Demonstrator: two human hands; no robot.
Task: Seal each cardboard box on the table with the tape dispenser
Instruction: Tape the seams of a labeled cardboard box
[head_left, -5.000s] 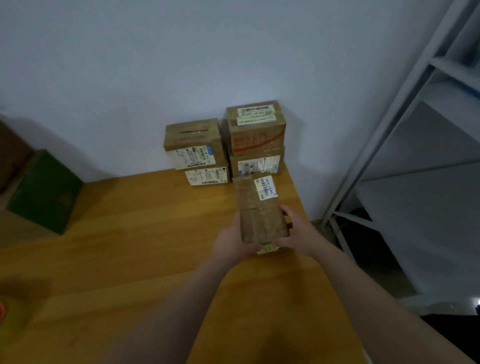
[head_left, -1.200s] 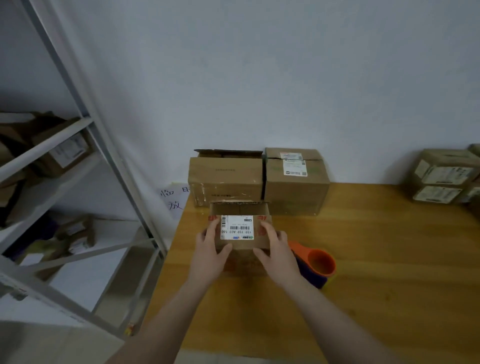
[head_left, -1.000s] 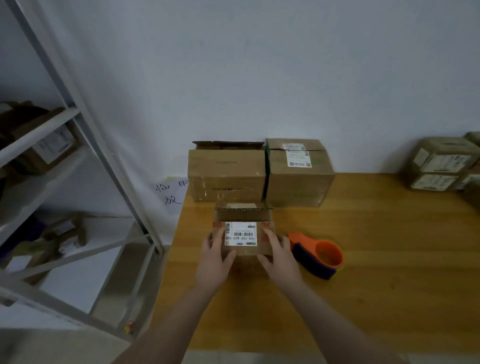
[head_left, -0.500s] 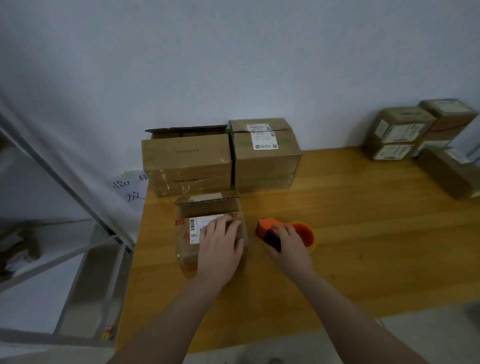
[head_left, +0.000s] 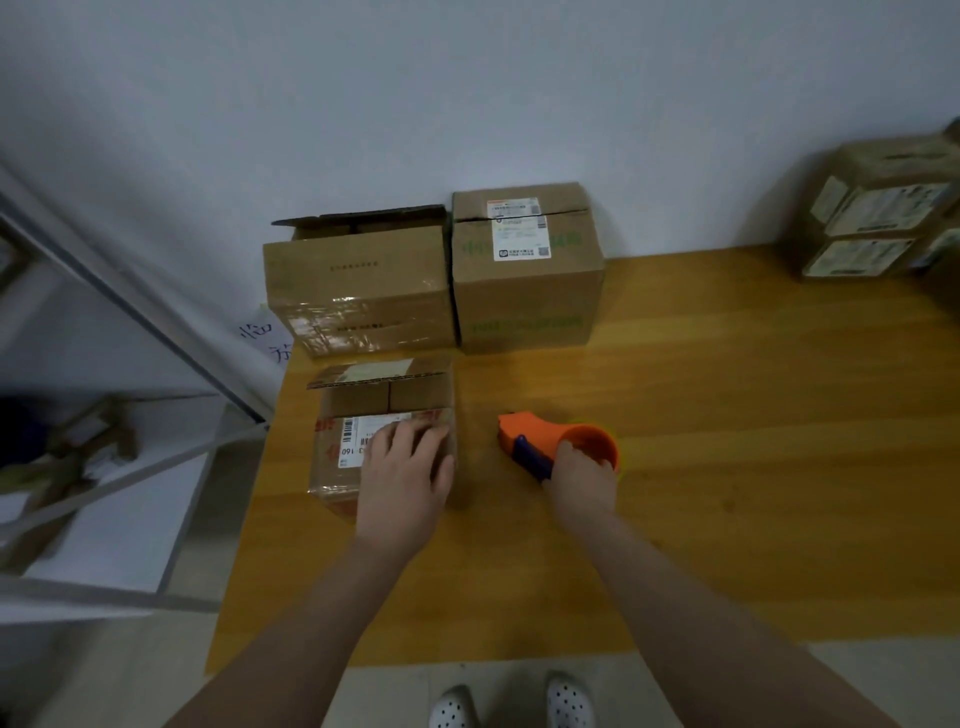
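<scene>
A small cardboard box (head_left: 358, 410) with a white barcode label sits near the left edge of the wooden table (head_left: 727, 467); its far flap stands up. My left hand (head_left: 408, 467) lies flat on the near flap, fingers straight, pressing it down. Just to the right, an orange tape dispenser (head_left: 545, 441) with a dark blue handle lies on the table. My right hand (head_left: 582, 480) grips it at its near end, fingers curled round the orange ring.
Two larger boxes stand against the wall behind: an open-topped one (head_left: 358, 291) and a closed one (head_left: 524, 270). More labelled boxes (head_left: 878, 213) are stacked at the far right. A metal shelf rack (head_left: 130, 322) stands left of the table.
My right hand left the small box and took hold of the tape dispenser. My left hand shifted onto the box's top flap. The view swung from the right-hand stack to here.
</scene>
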